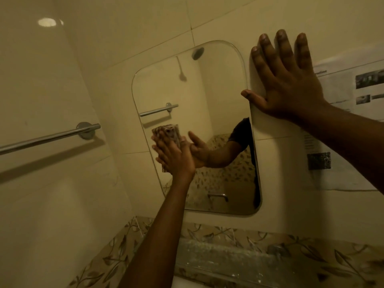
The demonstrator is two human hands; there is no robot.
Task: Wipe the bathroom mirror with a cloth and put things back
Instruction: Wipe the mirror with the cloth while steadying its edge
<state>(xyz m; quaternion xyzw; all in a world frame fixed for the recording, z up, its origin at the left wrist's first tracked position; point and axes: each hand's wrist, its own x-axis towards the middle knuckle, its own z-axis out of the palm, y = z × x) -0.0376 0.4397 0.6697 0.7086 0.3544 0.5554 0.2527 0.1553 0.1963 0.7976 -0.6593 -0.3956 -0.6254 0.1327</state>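
A frameless mirror (207,90) with rounded corners hangs on the cream tiled wall. My left hand (174,156) presses a patterned cloth (168,133) flat against the glass at its left middle; most of the cloth is hidden under the palm and fingers. My right hand (284,77) lies flat on the wall tile just right of the mirror, fingers spread, thumb touching the mirror's right edge. The glass reflects both arms, a shower head and a towel bar.
A chrome towel bar (52,137) runs along the left wall. A clear glass shelf (239,260) sits under the mirror against a leaf-patterned tile border (301,242). A printed paper notice (342,125) is stuck on the wall at the right.
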